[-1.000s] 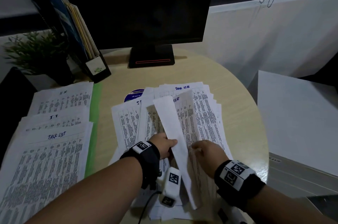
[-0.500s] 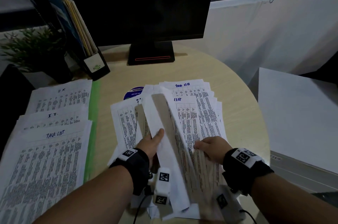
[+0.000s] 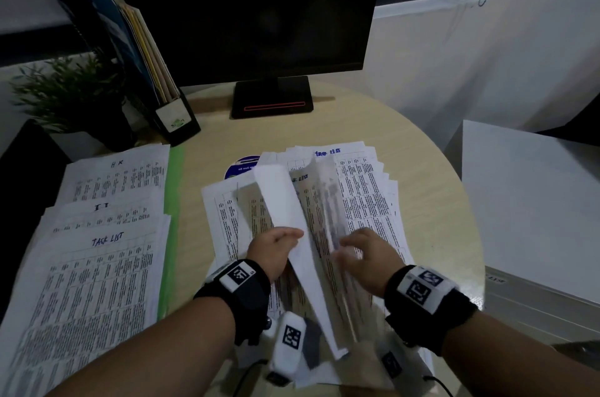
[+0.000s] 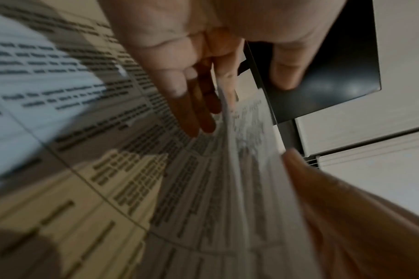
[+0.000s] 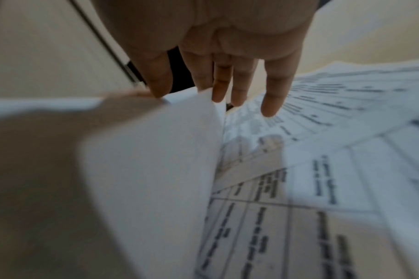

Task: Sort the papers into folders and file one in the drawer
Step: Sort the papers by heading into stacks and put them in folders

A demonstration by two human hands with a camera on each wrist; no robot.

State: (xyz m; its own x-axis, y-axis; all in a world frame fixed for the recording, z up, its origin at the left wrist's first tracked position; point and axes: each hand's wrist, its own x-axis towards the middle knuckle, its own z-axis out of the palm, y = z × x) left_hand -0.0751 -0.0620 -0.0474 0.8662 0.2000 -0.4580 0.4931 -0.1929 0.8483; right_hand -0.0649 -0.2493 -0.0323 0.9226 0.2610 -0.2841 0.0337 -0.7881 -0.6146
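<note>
Bare forearms; black wristbands (image 3: 240, 292) (white tags with black square codes).

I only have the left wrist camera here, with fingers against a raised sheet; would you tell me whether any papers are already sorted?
Observer: Yes. The head view shows three overlapping stacks at the left, nearest the TASK LIST stack, lying on a green folder.
Operator: Thank you. What is the right hand doing?
Observer: The right hand is over the loose pile, its fingers straight, beside the raised sheet that the left hand pinches.
Operator: Are spare folders nearby?
Observer: Several folders stand in a black file holder left of the monitor.
</note>
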